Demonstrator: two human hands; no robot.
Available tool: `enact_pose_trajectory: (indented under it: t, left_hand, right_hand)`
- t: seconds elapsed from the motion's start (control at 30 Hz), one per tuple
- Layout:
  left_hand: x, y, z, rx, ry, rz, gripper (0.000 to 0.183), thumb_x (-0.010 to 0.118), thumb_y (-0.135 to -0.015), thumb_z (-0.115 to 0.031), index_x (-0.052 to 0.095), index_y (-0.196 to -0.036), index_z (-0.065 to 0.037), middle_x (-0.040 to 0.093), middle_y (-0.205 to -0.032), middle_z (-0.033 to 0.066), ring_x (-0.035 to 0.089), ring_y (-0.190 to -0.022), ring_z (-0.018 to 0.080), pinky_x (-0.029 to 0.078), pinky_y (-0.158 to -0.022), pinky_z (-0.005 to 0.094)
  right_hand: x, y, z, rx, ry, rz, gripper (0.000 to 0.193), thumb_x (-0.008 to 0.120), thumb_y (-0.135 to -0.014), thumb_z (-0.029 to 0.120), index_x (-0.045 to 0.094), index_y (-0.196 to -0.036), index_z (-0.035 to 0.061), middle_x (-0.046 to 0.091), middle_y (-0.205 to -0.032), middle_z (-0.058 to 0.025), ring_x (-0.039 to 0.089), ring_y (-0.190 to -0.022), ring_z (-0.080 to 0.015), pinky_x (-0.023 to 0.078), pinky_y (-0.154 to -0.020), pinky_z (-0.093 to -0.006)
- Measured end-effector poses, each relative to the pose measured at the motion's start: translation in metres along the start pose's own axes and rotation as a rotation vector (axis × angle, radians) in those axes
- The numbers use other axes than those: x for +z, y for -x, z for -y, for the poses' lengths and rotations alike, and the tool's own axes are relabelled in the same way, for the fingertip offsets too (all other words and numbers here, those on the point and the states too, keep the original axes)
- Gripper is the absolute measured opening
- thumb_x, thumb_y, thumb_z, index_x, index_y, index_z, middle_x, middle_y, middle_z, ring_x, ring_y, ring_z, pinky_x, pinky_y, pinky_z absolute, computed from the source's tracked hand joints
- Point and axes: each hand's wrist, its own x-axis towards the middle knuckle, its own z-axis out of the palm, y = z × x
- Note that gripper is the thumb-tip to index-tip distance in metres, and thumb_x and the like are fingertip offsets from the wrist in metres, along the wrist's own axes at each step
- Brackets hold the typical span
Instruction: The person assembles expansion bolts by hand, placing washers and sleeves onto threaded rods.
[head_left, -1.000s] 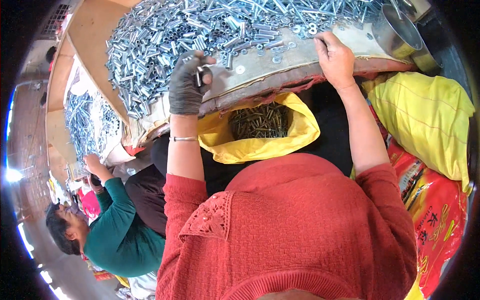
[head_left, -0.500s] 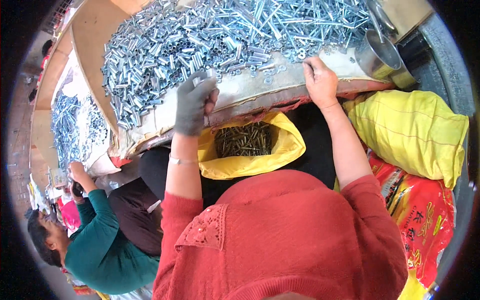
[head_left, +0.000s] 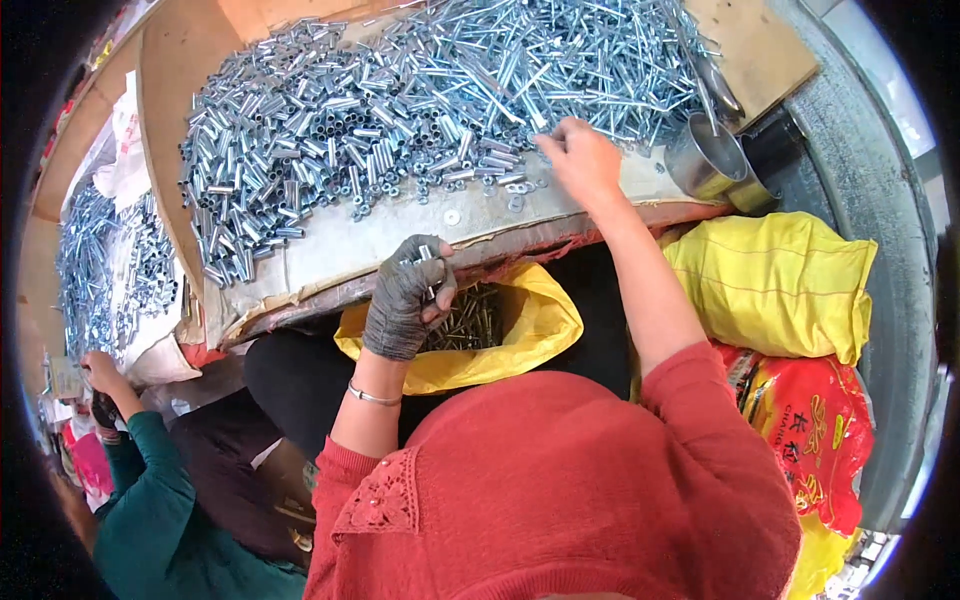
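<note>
My left hand (head_left: 405, 305), in a grey glove with bare fingertips, is curled closed around short silver metal sleeves (head_left: 428, 255). It hovers at the bench's front edge, over the left side of a yellow sack (head_left: 545, 325) that holds brass-toned metal pieces (head_left: 470, 318). At the front of the heap, the thumb and forefinger of my bare right hand (head_left: 585, 165) close on the end of a long silver bolt (head_left: 537, 121). Around it lie more long bolts (head_left: 590, 65); loose sleeves (head_left: 330, 140) fill the left part. Small washers (head_left: 452, 217) rest on the pale cloth.
A metal cup (head_left: 700, 155) stands at the bench's right end. Below it are a full yellow bag (head_left: 775, 285) and a red printed sack (head_left: 810, 430). A wooden divider (head_left: 165, 150) separates another heap (head_left: 110, 265), where a co-worker in a green sleeve (head_left: 155, 470) sits.
My left hand has drawn back from the heap toward the sack, turning so the sleeves show. My right hand has moved from the washers up and left onto the bolts. The view has shifted slightly.
</note>
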Motion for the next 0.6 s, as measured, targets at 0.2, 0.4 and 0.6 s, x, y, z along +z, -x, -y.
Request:
enact_pose_trajectory:
  t: [0.2, 0.4, 0.6]
  left_hand:
    - [-0.002, 0.005, -0.006, 0.048, -0.035, -0.075, 0.029, 0.059, -0.09, -0.036, 0.054, -0.098, -0.009, 0.055, -0.059, 0.0047, 0.039, -0.037, 0.0068, 0.029, -0.034, 0.0196]
    - [-0.005, 0.003, 0.002, 0.089, 0.032, -0.105, 0.029, 0.055, -0.091, -0.038, 0.054, -0.097, -0.009, 0.064, -0.081, 0.0124, 0.053, -0.048, 0.009, 0.034, -0.035, 0.0191]
    - [-0.013, 0.006, 0.0, -0.036, 0.105, -0.136, 0.025, 0.056, -0.092, -0.035, 0.054, -0.098, -0.01, 0.047, -0.073, -0.0001, 0.041, -0.048, 0.0073, 0.033, -0.043, 0.0189]
  right_hand:
    - [0.012, -0.013, 0.003, -0.106, 0.36, 0.017, 0.027, 0.057, -0.085, 0.031, 0.059, -0.086, 0.0035, 0.062, -0.085, -0.0158, 0.064, -0.074, -0.0343, 0.05, -0.064, -0.0455]
    - [-0.023, -0.015, 0.014, -0.14, 0.463, -0.242, 0.023, 0.054, -0.089, 0.029, 0.057, -0.084, 0.0074, 0.061, -0.083, -0.0141, 0.064, -0.066, -0.0329, 0.05, -0.057, -0.0421]
    - [-0.065, 0.018, 0.023, -0.092, -0.425, -0.407, 0.006, 0.055, -0.091, 0.005, 0.055, -0.094, -0.0002, 0.065, -0.077, -0.0067, 0.063, -0.062, -0.0091, 0.049, -0.055, -0.0229]
